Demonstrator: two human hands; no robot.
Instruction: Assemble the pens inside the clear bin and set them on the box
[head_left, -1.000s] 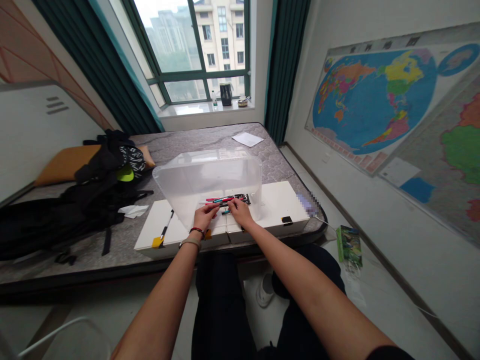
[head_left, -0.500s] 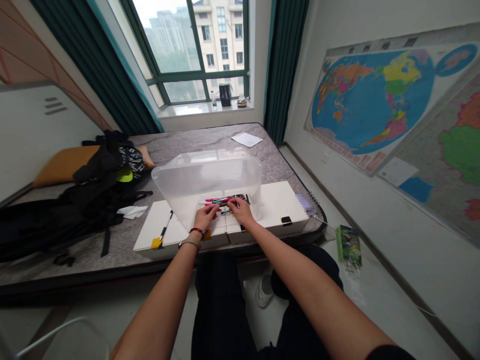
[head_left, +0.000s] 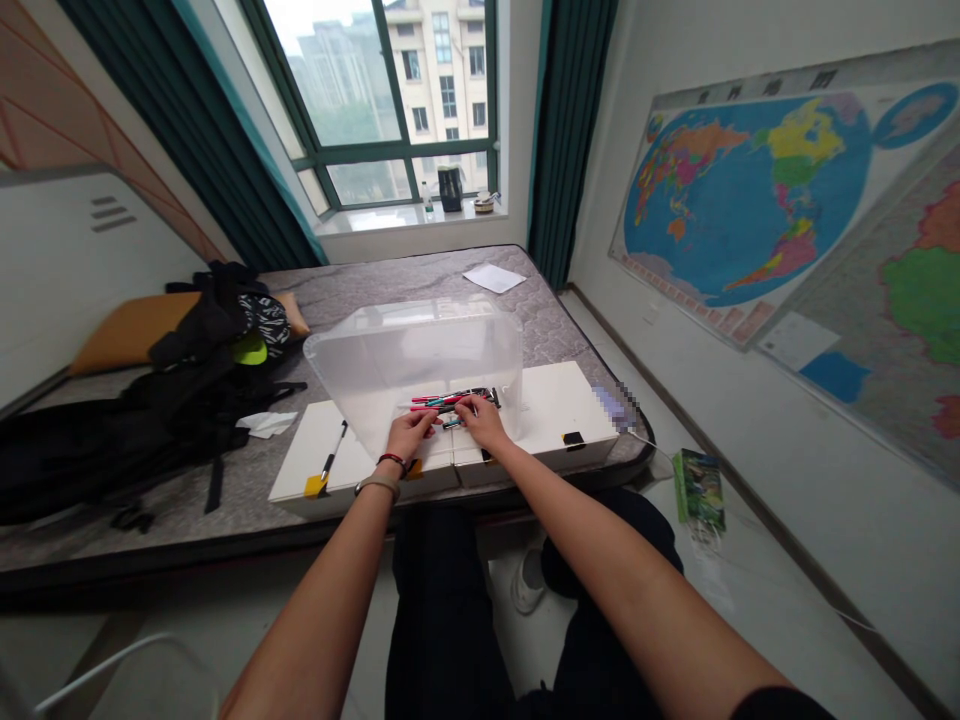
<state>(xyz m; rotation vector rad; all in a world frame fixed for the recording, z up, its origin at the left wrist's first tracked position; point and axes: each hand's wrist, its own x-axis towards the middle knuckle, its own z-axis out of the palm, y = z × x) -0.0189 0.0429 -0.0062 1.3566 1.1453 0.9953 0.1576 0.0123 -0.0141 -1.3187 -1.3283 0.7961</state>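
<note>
A clear plastic bin (head_left: 412, 345) lies on its side on white boxes, its opening towards me. Inside its lower wall is a loose row of pens (head_left: 471, 396), red, teal and dark. My left hand (head_left: 409, 434) is closed at the left of the pens, thumb and fingers pinched at one end of a dark pen. From the right, my right hand (head_left: 481, 420) pinches near that pen's other end; the fingers partly cover it. A short teal pen (head_left: 452, 424) lies just below, between both hands.
The white boxes (head_left: 559, 400) stand along the front of a grey mattress (head_left: 420, 266). A black-and-white pen (head_left: 332, 452) rests on the left box. Black bags (head_left: 180, 385) and a tissue (head_left: 266, 424) lie left, a paper sheet (head_left: 494, 278) behind. A green package (head_left: 699, 488) is on the floor.
Both hands stay almost in the same place, with only slight finger movement among the pens. The bin has not moved; the view has shifted very slightly.
</note>
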